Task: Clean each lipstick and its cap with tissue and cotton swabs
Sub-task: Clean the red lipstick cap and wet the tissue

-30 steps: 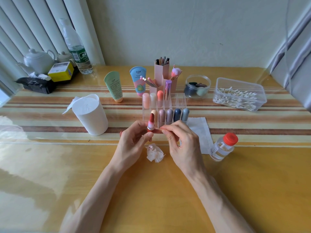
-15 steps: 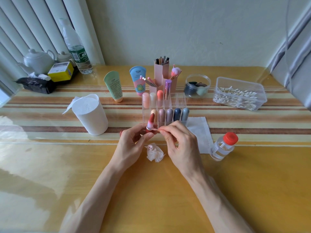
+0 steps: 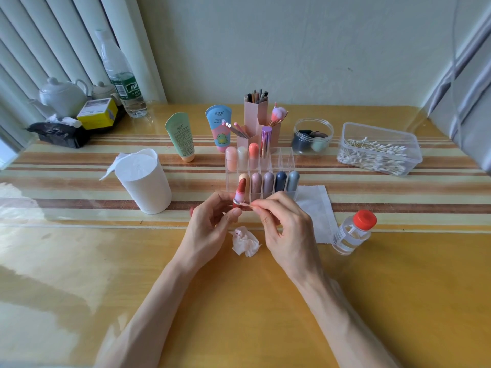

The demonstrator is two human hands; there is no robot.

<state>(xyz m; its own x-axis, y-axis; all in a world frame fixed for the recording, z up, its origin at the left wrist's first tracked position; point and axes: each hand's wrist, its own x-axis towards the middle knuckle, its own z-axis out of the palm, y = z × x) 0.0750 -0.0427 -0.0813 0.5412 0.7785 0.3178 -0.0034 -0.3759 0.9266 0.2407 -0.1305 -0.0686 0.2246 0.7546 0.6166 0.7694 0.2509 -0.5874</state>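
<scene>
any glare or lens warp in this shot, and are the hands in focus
Head view: pale window glare washes over the left of the glossy table; head view, wide-angle warp bows the blinds and the curtain at the edges; head view, the left hand holding the lipstick and the right hand pinching the cotton swab look sharp, with only faint, soft shadows.
</scene>
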